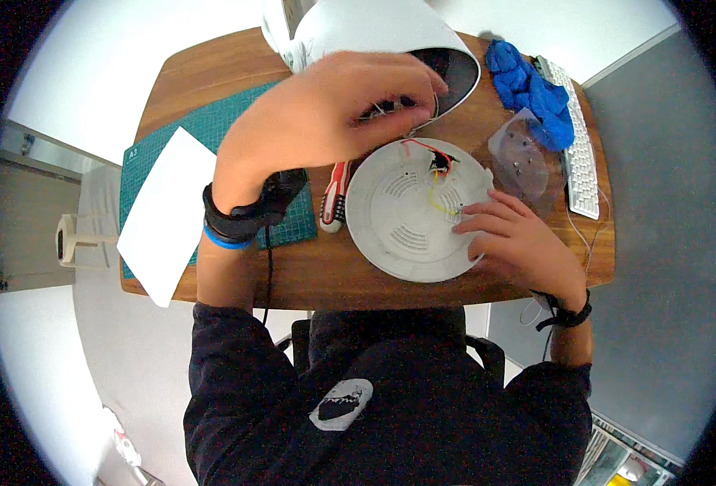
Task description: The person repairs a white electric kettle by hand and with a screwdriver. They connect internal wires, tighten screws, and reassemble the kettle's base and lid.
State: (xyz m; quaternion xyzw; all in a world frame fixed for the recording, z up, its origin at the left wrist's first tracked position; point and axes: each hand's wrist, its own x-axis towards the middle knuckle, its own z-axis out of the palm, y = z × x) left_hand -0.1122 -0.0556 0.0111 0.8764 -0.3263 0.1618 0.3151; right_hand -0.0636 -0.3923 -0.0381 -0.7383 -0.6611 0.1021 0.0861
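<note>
My left hand is raised above the far middle of the table, its fingers curled round a small black part with thin wires. Most of that part is hidden by the fingers. Below it on the table lies a round white plastic base with slotted vents. A small black component with red and yellow wires sits near its far edge. Over the base's right rim my right hand is bent, fingers on top and thumb near the edge, gripping it.
A red and white utility knife lies left of the base. Further left are a green cutting mat and a white sheet. A large white cover stands behind. To the right are a clear plastic bag, blue cloth and white keyboard.
</note>
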